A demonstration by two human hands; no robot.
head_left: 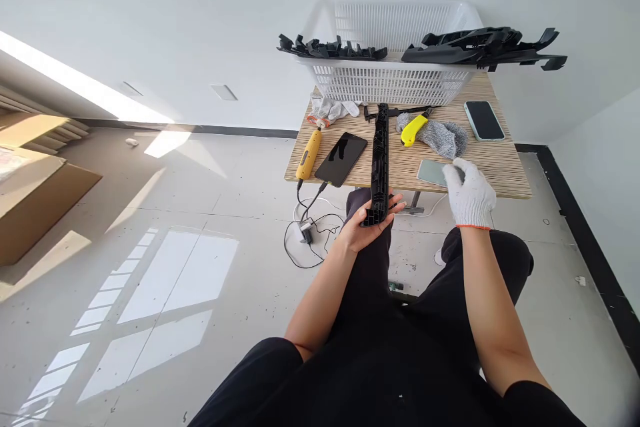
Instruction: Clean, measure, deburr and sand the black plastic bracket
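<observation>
My bare left hand (367, 223) holds the lower end of a long black plastic trim strip (380, 160), which points away from me over the table's front edge. The strip's ribbed, hollow side faces up. My right hand (471, 195), in a white knit glove with an orange cuff, is at the right end of a thin grey-green sheet (431, 172) on the table. Thumb and fingers close around that end and partly hide it. Beyond it lie a yellow-handled cutter (413, 130) and a crumpled grey cloth (445, 135).
On the wood-patterned table (500, 177) are a yellow corded tool (309, 155), a black phone (341, 159), another phone (484, 121) and a white glove (333, 109). A white basket (390, 83) carries black plastic parts (480, 47). Cables (305, 230) trail on the floor.
</observation>
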